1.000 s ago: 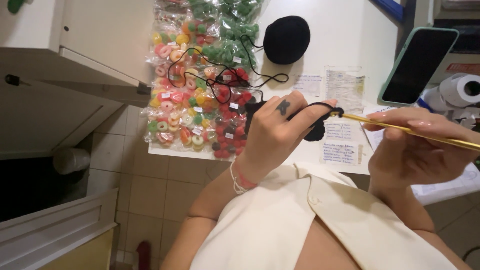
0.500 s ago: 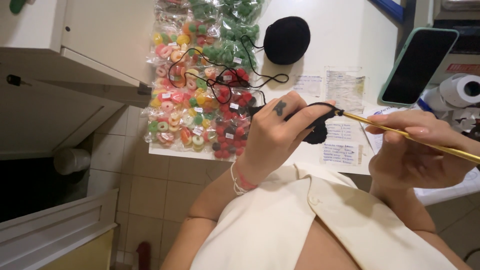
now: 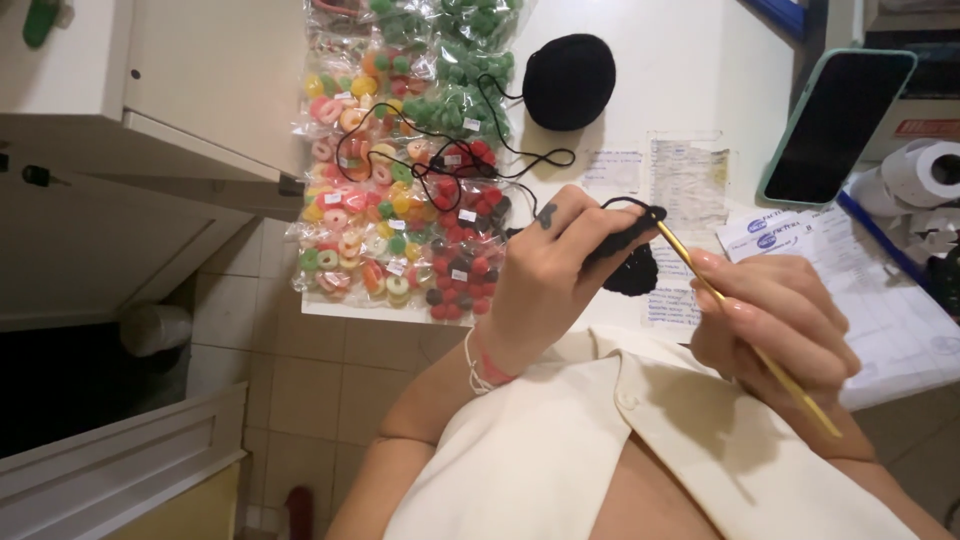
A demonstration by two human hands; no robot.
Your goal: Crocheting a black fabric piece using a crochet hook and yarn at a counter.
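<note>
Since the earlier frame the hook tip has gone further into the black crochet piece [image 3: 632,262], near the desk's front edge. The left hand [image 3: 555,275] pinches the piece; the right hand [image 3: 775,325] grips the golden crochet hook [image 3: 745,335]. Better to keep the yarn [image 3: 510,150] lightly tight.

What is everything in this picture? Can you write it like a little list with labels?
left hand: holds a small black crochet piece, yarn looped over a finger
right hand: holds a gold crochet hook, its tip at the crochet piece
yarn ball: black, on the white table, its strand trailing to the hands
candy bags: clear bags of colourful ring candies and red and green ones, left side of table
phone: screen dark, propped at the right
paper roll: white, far right
papers: printed sheets under the right hand
</note>
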